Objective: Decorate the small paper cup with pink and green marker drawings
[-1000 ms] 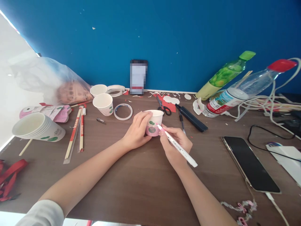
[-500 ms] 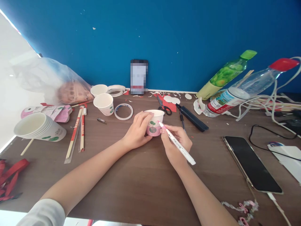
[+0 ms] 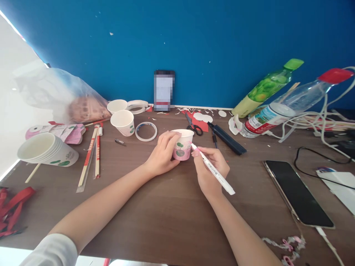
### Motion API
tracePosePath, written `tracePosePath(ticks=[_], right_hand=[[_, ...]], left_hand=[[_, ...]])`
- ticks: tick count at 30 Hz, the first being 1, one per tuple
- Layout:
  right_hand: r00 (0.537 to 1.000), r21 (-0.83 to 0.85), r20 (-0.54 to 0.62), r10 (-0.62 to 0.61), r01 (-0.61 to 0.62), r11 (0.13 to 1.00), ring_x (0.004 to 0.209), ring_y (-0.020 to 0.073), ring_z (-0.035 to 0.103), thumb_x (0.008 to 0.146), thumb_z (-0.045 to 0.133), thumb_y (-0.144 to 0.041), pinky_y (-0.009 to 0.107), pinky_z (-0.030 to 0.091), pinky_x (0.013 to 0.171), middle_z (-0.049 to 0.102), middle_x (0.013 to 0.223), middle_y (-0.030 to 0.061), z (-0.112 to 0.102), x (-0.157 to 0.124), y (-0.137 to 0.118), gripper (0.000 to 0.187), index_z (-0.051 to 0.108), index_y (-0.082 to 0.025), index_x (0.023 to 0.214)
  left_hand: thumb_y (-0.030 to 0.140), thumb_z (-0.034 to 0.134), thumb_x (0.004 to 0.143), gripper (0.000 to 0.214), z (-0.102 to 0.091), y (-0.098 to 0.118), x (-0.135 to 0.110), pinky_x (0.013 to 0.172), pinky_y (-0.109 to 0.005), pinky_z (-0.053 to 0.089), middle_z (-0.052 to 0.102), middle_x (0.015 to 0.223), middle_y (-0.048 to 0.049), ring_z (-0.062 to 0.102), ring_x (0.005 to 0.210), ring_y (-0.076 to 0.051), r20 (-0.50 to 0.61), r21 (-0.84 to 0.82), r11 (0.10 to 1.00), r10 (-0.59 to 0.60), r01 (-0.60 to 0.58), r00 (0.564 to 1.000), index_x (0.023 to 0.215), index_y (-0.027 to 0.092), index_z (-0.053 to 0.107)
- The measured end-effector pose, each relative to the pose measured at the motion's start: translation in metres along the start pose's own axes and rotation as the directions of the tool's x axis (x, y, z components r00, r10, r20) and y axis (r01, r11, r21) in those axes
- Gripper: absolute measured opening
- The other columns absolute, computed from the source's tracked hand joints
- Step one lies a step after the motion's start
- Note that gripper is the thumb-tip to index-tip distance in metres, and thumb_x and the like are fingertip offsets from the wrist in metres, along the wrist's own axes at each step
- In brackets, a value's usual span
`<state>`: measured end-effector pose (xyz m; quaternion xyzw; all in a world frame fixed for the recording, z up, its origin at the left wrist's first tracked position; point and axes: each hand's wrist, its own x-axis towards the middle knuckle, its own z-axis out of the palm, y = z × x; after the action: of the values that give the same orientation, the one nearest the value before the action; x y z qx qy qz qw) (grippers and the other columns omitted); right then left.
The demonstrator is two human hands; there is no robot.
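Observation:
A small paper cup (image 3: 183,144) stands upright on the brown table (image 3: 155,207); it bears a green leaf print and its lower part is coloured pink. My left hand (image 3: 162,153) is wrapped round its left side. My right hand (image 3: 210,171) grips a white marker (image 3: 213,170) like a pen, its pink tip at the cup's right side.
To the left lie a stack of paper cups (image 3: 47,149), chopsticks (image 3: 93,155), a tape ring (image 3: 146,131) and two more cups (image 3: 122,122). Scissors (image 3: 193,126), a black marker (image 3: 226,138), two bottles (image 3: 288,101), cables and a smartphone (image 3: 298,192) lie right. A phone (image 3: 164,90) leans on the blue wall.
My right hand and the marker have shifted slightly to the right along the cup's side. My left hand and the cup have stayed put.

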<state>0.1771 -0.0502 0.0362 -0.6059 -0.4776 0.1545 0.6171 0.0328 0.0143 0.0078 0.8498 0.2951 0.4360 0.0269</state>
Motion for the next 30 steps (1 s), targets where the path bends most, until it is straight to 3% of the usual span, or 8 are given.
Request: tracePosePath(ticks=[8, 30], right_hand=[[0.999, 0.04, 0.043, -0.013, 0.011, 0.999, 0.069, 0.0189, 0.073, 0.077, 0.069, -0.025, 0.03, 0.06, 0.062, 0.076, 0.078, 0.004, -0.0004, 0.0, -0.0068, 0.007, 0.067, -0.021, 0.082], [0.999, 0.012, 0.007, 0.045, -0.045, 0.999, 0.075, 0.0194, 0.073, 0.077, 0.07, -0.028, 0.03, 0.058, 0.066, 0.076, 0.084, 0.0047, 0.0003, 0.0034, -0.0015, 0.014, 0.069, -0.02, 0.088]], left_hand=[[0.013, 0.059, 0.075, 0.076, 0.0, 0.0004, 0.0002, 0.101, -0.053, 0.042, 0.048, 0.126, -0.0168, 0.049, 0.119, -0.031, -0.001, -0.001, 1.0, 0.002, -0.002, 1.0, 0.141, 0.018, 0.023], [0.01, 0.059, 0.074, 0.072, -0.0008, 0.0007, 0.0016, 0.101, -0.051, 0.043, 0.048, 0.123, -0.016, 0.046, 0.118, -0.03, -0.016, -0.019, 1.0, 0.025, -0.025, 1.0, 0.139, 0.015, 0.028]])
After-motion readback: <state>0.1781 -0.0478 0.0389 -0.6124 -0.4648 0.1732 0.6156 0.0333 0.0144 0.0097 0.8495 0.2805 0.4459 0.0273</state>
